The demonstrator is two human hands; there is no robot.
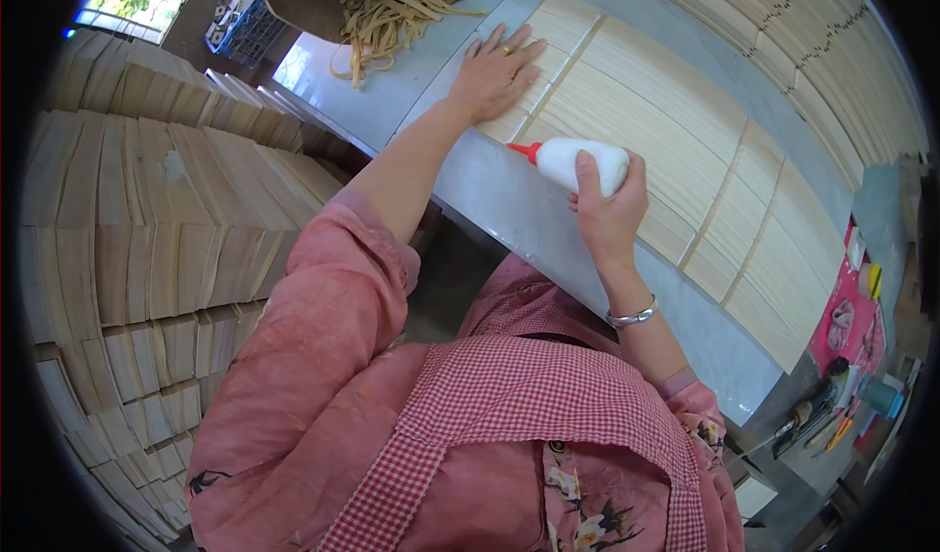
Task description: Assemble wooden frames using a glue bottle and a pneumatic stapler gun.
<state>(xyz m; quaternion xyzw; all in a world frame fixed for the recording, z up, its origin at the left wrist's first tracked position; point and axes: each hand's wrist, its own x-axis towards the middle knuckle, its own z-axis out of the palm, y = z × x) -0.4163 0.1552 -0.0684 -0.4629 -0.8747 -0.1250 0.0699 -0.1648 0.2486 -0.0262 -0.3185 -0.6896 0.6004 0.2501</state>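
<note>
On the table lies a row of pale wooden boards point(627, 92), side by side, with narrow grooves running across them. My left hand point(496, 75) rests flat on the boards' far left end, fingers spread, a ring on one finger. In my right hand point(612, 202) is a white glue bottle point(573, 163) with a red nozzle, tipped on its side. The nozzle points left, close to the near end of the leftmost groove, where a white line runs along it. Whether the tip touches the wood I cannot tell.
A brown container point(304, 3) at the back left spills thin wooden strips point(392, 8) onto the grey table point(529, 194). Tall stacks of boards point(147, 219) stand left. More stacked boards point(744, 8) line the far right side. Tools point(813, 405) and a pink cloth point(840, 322) lie right.
</note>
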